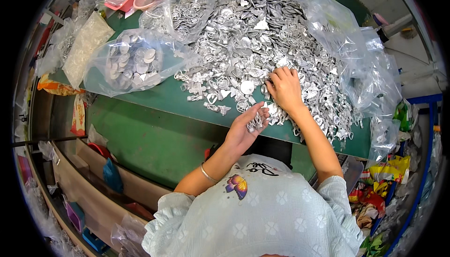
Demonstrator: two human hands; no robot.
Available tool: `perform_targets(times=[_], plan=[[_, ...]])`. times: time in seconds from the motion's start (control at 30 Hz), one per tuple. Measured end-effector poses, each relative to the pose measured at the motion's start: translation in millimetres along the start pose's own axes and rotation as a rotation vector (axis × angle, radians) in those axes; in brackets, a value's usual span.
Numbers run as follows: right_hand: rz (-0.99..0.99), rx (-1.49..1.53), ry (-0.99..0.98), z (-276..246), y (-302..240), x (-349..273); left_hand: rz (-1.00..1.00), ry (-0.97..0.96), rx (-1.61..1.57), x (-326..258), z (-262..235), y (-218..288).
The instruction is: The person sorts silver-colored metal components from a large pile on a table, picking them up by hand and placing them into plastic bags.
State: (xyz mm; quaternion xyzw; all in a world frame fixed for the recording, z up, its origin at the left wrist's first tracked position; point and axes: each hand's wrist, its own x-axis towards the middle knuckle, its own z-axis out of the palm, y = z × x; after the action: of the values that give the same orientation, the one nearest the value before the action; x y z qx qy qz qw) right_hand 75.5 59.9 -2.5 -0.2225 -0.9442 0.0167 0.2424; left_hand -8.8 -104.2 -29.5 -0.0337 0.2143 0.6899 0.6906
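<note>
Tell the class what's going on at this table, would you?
A person is handling small silver-grey metal pieces at a green table. The left hand holds a few looped pieces near the table's edge, while the right hand touches the large heap. A clear bag of round discs lies to the left.

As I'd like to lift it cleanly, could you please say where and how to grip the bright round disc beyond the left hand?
Probably by opposite points of its rim, straight from above: the round disc looks flat, faces up, and metal pieces crowd its edge.
</note>
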Motion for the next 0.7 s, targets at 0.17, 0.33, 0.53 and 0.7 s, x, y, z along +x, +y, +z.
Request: perform_targets(times=[0.17, 0.33, 0.53, 0.7], plan=[[0.118, 0.456, -0.134, -29, -23, -4, 0.078, 0.081, -0.123, 2, 12, 8], [0.254, 0.385, -0.005, -8, -5, 11, -0.002, 0.073, -0.002, 8, -2, 4], [0.120, 0.058, 0.025, 19, -14, 5, -0.107, -0.011, -0.106, -2, 2, 4], [0.013, 0.306, 0.051, 8, -21, -16, -0.046, 0.078, -0.102, -13, 4, 8]])
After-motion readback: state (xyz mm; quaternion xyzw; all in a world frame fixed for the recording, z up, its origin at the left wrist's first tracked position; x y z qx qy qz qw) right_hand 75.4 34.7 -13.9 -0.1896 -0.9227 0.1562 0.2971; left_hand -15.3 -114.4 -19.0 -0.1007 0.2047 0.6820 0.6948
